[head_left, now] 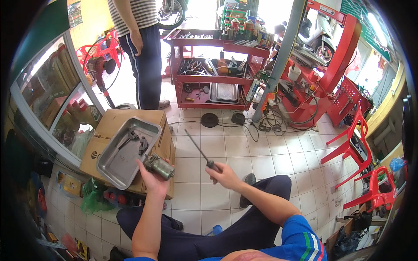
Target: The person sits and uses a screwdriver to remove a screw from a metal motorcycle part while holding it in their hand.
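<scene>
My left hand (152, 178) grips a tarnished cylindrical metal motor-like part (160, 167) beside the right side of a stainless tray (108, 162). Several small dark metal parts (142, 145) lie in that tray, which rests on a cardboard box (98, 124). My right hand (223, 176) is closed on a long screwdriver (198, 148), its thin shaft angled up and away toward the front left, apart from the metal part.
A person in striped top and dark trousers (143, 74) stands beyond the box. Ahead are a red tool cart (180, 79), cables (265, 128) and red lift equipment (335, 74). A glass cabinet (61, 95) is at left, red plastic chairs (348, 152) at right.
</scene>
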Action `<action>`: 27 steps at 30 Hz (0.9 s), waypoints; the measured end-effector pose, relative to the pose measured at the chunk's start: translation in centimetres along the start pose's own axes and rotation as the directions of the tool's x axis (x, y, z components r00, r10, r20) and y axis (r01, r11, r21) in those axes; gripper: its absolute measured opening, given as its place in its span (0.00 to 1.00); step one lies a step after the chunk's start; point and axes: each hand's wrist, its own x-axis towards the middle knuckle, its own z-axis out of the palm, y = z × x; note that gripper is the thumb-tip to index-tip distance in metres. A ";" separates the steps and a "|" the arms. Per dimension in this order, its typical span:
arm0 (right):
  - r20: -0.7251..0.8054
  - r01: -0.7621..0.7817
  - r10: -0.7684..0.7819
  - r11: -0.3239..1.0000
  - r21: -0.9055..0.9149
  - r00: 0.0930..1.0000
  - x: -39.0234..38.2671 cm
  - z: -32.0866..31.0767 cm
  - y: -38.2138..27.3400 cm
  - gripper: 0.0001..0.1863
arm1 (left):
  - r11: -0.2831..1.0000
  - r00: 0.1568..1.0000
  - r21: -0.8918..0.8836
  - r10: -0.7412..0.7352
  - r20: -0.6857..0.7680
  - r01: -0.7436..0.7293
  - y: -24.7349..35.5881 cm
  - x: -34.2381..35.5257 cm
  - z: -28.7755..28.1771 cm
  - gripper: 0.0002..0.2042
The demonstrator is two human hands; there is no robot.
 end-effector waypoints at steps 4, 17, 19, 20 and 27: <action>-0.059 0.030 -0.023 0.993 0.112 0.998 0.4 0.0 -2.5 0.16 | 0.999 0.999 0.026 0.046 -0.013 -0.045 0.6 -0.4 -0.2 0.32; -0.157 -0.106 0.161 0.944 0.311 0.974 -7.9 3.0 4.4 0.16 | 0.999 1.000 0.046 0.017 0.016 -0.018 0.3 -4.6 0.0 0.34; -0.142 -0.102 0.174 0.905 0.414 0.974 -10.0 4.5 5.5 0.16 | 0.998 1.000 0.064 0.015 0.023 -0.016 -0.3 -5.3 0.3 0.34; -0.135 -0.104 0.187 0.878 0.468 0.973 -11.1 5.2 6.0 0.16 | 0.997 1.000 0.074 0.009 0.025 -0.010 -0.7 -5.8 0.4 0.34; -0.051 -0.160 0.223 0.823 0.544 0.974 -12.7 5.8 7.2 0.16 | 0.993 0.997 0.105 -0.063 0.044 0.058 -3.5 -8.9 3.9 0.33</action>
